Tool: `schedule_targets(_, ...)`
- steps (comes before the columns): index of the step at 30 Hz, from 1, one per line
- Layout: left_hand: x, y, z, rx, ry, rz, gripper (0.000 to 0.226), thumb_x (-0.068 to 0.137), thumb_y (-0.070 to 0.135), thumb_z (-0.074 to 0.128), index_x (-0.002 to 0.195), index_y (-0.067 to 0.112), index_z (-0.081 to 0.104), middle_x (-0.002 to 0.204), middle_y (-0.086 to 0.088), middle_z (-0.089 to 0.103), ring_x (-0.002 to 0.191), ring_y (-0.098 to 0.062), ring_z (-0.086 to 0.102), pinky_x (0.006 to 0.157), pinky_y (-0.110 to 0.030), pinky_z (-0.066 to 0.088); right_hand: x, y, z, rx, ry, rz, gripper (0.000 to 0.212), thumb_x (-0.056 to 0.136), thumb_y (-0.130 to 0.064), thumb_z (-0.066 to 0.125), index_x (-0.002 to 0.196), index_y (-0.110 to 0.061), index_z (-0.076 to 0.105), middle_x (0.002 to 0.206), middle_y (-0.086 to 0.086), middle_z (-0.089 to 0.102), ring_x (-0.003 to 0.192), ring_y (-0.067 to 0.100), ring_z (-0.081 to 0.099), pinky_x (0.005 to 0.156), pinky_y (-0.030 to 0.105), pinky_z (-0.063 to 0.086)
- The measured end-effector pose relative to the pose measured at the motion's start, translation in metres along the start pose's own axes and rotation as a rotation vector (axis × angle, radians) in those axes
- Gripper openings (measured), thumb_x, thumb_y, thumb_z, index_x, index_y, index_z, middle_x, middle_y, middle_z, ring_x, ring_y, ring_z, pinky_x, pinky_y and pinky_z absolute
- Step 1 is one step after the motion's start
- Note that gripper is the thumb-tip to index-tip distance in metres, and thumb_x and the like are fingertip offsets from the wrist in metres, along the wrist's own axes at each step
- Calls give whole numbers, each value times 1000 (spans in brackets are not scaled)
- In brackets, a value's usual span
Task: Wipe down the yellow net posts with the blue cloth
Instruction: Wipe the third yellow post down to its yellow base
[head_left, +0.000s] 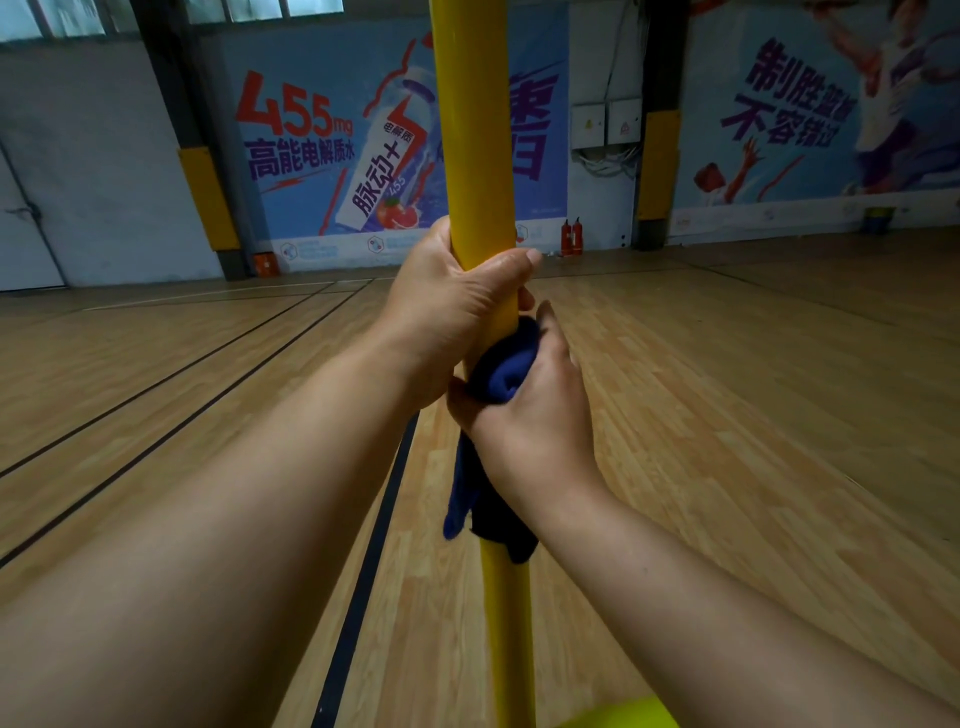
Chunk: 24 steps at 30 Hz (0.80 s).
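Nearest the camera, two bare forearms reached forward to an upright yellow post (470, 130) that ran from the bottom of the view to the top. The right hand (530, 410) was curled around the post with a blue cloth (501, 371) bunched under its palm, the cloth's loose end hanging down against the post below the wrist. Just above it, the left hand (452, 312) gripped the bare post, thumb wrapped across the front. Beyond lay a wooden court floor (727, 389) with dark lines, and farther back a wall with a drink advertisement banner (322, 156) and two red fire extinguishers (571, 238).
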<state>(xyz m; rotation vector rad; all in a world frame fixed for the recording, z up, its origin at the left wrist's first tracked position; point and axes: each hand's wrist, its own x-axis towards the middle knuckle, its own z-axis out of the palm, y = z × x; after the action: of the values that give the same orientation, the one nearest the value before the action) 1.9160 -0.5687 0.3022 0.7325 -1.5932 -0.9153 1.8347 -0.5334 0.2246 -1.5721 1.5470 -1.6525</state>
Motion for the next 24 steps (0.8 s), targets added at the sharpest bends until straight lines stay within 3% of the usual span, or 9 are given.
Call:
schedule_targets(7,0,0,-2,-15,-30,8,33,90,23,74,114,21,50,94,-7,66,80,-16,70,79,-34,57,-4,5,5,1,20,-3,101,77,-28,85,156,-35,22,151,-6,42,138,19,46,110,46,47)
schedule_targets(12,0,0,-3,12,-26,18,41,90,25,74,121,18,49,96,-4,66,78,-11,71,79,-35,57,-24,32,9,-34,-18,46,108,80,-35,83,158,-39,9,156,-14,31,144,11,36,109,28,34)
schedule_targets(18,0,0,-2,18,-19,21,46,90,26,74,126,16,48,99,-4,66,80,-12,71,79,-37,58,-39,48,10,-88,-46,81,108,81,-42,82,159,-36,8,156,-15,30,143,8,35,105,21,29)
schedule_targets(24,1,-1,-2,6,-18,20,42,90,25,74,123,20,50,98,-2,67,79,-11,71,79,-36,58,-29,35,6,-58,-52,79,109,80,-40,83,159,-36,8,155,-13,33,144,12,36,115,32,37)
